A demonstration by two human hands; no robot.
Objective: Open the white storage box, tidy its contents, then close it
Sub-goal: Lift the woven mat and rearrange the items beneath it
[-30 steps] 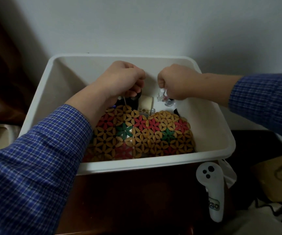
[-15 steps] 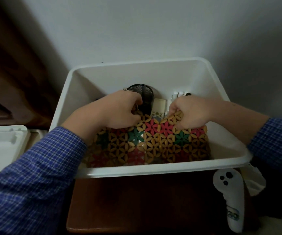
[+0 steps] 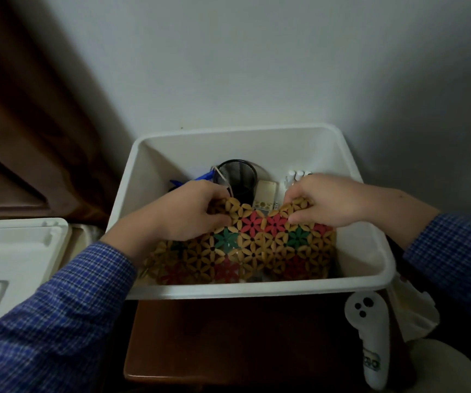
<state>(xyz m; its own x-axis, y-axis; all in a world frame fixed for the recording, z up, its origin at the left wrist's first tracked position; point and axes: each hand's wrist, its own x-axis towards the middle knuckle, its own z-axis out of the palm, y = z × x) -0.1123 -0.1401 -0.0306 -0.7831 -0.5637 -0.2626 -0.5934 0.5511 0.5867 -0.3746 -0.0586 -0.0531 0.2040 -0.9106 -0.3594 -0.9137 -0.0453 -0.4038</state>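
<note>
The white storage box (image 3: 370, 251) stands open on a dark wooden stand. Inside lies a woven mat of tan, red and green flower shapes (image 3: 245, 251). My left hand (image 3: 189, 214) pinches the mat's far left edge, and my right hand (image 3: 330, 199) pinches its far right edge. The far edge is lifted a little off the box floor. Behind the mat I see a black mesh cup (image 3: 238, 177), a cream remote (image 3: 264, 197), a blue item (image 3: 200, 177) and small white pieces (image 3: 296, 175) by the back wall.
The box's white lid (image 3: 16, 256) lies flat at the left. A white handheld controller (image 3: 370, 336) hangs at the box's front right corner, beside a white bag (image 3: 415, 310). The wall stands right behind the box, and a brown curtain (image 3: 30, 123) hangs at the left.
Both hands came down from the small items at the back and took hold of the mat's far edge. The camera view tilted up, so the box sits lower in frame.
</note>
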